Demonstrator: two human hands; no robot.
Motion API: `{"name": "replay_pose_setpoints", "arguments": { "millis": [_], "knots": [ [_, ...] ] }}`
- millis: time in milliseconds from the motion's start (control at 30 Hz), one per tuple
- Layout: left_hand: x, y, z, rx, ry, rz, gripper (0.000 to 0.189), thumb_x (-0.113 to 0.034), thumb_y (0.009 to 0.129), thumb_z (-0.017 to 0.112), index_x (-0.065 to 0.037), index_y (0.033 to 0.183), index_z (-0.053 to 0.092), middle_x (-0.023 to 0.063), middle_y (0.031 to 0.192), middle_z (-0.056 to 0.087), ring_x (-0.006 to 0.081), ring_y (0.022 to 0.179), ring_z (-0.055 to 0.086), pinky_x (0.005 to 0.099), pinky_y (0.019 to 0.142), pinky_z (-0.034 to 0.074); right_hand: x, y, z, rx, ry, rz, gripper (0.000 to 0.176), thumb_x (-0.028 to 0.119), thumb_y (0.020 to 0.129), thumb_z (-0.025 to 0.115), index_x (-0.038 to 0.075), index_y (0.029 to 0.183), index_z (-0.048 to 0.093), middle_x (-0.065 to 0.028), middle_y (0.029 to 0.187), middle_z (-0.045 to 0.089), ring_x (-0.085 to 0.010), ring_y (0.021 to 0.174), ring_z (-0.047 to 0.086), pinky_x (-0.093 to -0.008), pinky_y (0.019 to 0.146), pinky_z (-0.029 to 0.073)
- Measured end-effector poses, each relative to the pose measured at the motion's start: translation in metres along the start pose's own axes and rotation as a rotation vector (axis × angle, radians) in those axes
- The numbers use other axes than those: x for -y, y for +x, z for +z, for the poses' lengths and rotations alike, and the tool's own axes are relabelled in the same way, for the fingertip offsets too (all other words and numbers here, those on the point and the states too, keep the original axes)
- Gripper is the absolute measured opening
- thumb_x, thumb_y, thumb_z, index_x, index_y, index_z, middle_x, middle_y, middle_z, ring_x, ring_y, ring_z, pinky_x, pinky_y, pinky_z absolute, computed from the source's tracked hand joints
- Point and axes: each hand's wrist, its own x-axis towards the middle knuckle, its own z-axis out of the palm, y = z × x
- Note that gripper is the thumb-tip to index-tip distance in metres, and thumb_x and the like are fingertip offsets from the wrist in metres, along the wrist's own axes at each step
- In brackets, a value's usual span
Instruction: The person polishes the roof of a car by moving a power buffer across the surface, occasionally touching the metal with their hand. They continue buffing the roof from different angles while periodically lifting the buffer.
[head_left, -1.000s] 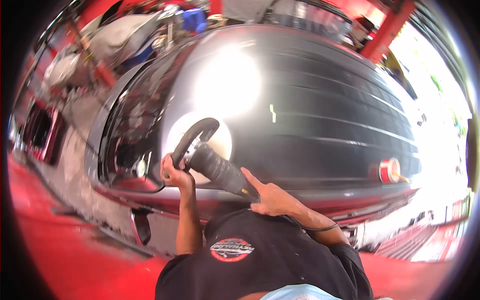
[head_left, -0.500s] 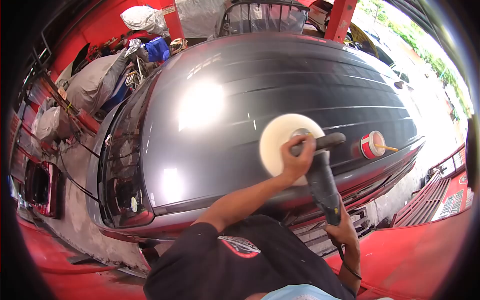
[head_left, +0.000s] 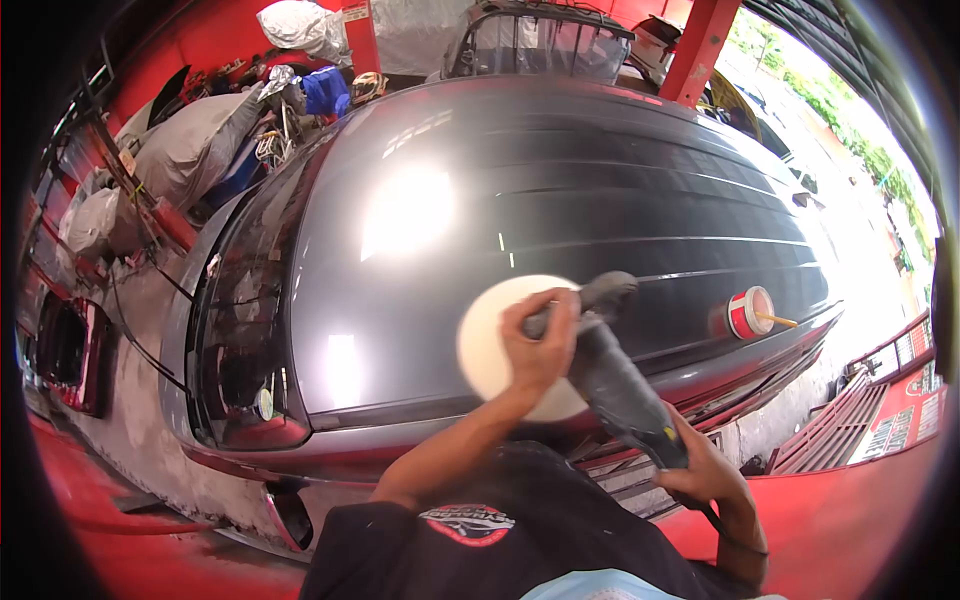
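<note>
A dark power polisher (head_left: 625,385) with a round white pad (head_left: 487,340) lies against the grey car roof (head_left: 600,200), near its lower edge. My left hand (head_left: 541,345) is wrapped round the black front handle above the pad. At the rear end of the tool's body, my right hand (head_left: 700,462) is closed on the grip, where a cord hangs down. To the right of the polisher, a red and white can (head_left: 748,312) with a yellowish stick in it rests on the roof.
The windshield (head_left: 245,330) is at the left of the roof. Covered vehicles (head_left: 190,145) stand at the upper left, and a red post (head_left: 700,55) rises behind the car. A metal rack with signs (head_left: 840,415) is at the right.
Both hands have shifted: the pad end of the polisher moved left and down along the roof with my left hand, and its body is now more slanted. The view has also shifted slightly.
</note>
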Motion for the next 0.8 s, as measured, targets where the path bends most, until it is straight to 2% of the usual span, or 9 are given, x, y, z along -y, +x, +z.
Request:
{"name": "replay_pose_setpoints", "arguments": {
  "millis": [33,100,133,233,333,467,600,733,800],
  "knots": [
    [-0.007,0.007,-0.022,0.028,0.036,0.0,0.016,-0.013,0.085,0.071,-0.001,0.094,0.072,0.0083,0.083,0.07,0.0161,0.079,0.062,0.0305,0.078,0.047,0.005,0.007,0.006,-0.012,0.006,0.0,0.095,0.011,0.065,0.069,0.002,0.149,0.026,-0.0075,0.099,0.06,-0.0133,0.081,0.058,-0.0293,0.076,0.048],
    [-0.042,0.017,-0.062,0.116,0.079,-0.12,0.023,-0.014,0.088,0.07,0.003,0.103,0.071,0.0074,0.087,0.07,0.0125,0.08,0.061,0.0264,0.076,0.048,0.0,0.027,0.017,0.125,0.002,-0.111,0.093,0.01,0.07,0.065,0.006,0.152,0.022,-0.0195,0.123,0.058,-0.0226,0.102,0.059,-0.0321,0.093,0.045],
    [-0.064,0.018,-0.08,0.174,0.093,-0.244,0.027,-0.015,0.089,0.069,0.004,0.108,0.069,0.0073,0.09,0.07,0.0107,0.08,0.061,0.0244,0.074,0.048,-0.009,0.035,0.022,0.114,0.011,-0.116,0.093,0.01,0.07,0.065,0.006,0.152,0.022,-0.0195,0.123,0.058,-0.0226,0.102,0.059,-0.0321,0.093,0.045],
    [-0.078,0.025,-0.124,0.379,0.221,-0.204,0.035,-0.017,0.091,0.068,0.005,0.118,0.064,0.0071,0.091,0.069,0.0086,0.08,0.06,0.0221,0.072,0.049,-0.018,0.055,0.032,0.253,-0.029,-0.193,0.097,0.014,0.072,0.065,0.009,0.154,0.014,-0.0226,0.128,0.056,-0.0264,0.111,0.059,-0.032,0.095,0.043],
    [-0.075,0.023,-0.132,0.318,0.264,-0.189,0.039,-0.017,0.09,0.069,0.005,0.122,0.062,0.0068,0.089,0.069,0.0094,0.08,0.06,0.0233,0.073,0.049,-0.025,0.068,0.041,0.258,-0.06,-0.313,0.097,0.014,0.073,0.064,0.009,0.154,0.012,-0.0232,0.127,0.057,-0.0265,0.104,0.061,-0.0311,0.091,0.045],
    [-0.072,0.024,-0.117,0.266,0.139,-0.234,0.038,-0.015,0.089,0.071,0.006,0.119,0.063,0.0046,0.082,0.066,0.0067,0.069,0.057,0.0202,0.061,0.046,-0.03,0.066,0.038,0.236,-0.041,-0.362,0.097,0.015,0.073,0.064,0.01,0.155,0.011,-0.0213,0.123,0.058,-0.0254,0.094,0.062,-0.0302,0.085,0.047],
    [-0.071,0.021,-0.061,0.29,0.125,-0.258,0.034,-0.012,0.089,0.069,0.007,0.117,0.064,0.0038,0.077,0.065,0.0056,0.065,0.055,0.0194,0.056,0.043,-0.015,0.03,0.007,0.186,0.035,-0.125,0.098,0.014,0.073,0.066,0.009,0.154,0.012,-0.0174,0.112,0.062,-0.0208,0.086,0.06,-0.0307,0.081,0.049],
    [-0.054,0.029,0.018,0.528,0.17,-0.194,0.032,-0.021,0.09,0.067,0.002,0.112,0.069,0.0036,0.073,0.064,0.0062,0.055,0.051,0.024,0.049,0.041,-0.03,-0.005,-0.021,0.0,0.11,0.106,0.098,0.012,0.071,0.068,0.009,0.154,0.016,-0.0153,0.11,0.063,-0.0184,0.088,0.06,-0.0313,0.082,0.048],
    [-0.056,0.03,0.064,0.693,0.233,-0.231,0.037,-0.026,0.089,0.067,0.002,0.113,0.069,0.0055,0.074,0.066,0.0089,0.06,0.056,0.0261,0.055,0.046,-0.069,-0.017,-0.033,-0.104,0.054,-0.015,0.098,0.011,0.069,0.069,0.008,0.153,0.019,-0.0141,0.111,0.062,-0.0193,0.091,0.06,-0.0314,0.083,0.048]
  ]
}}
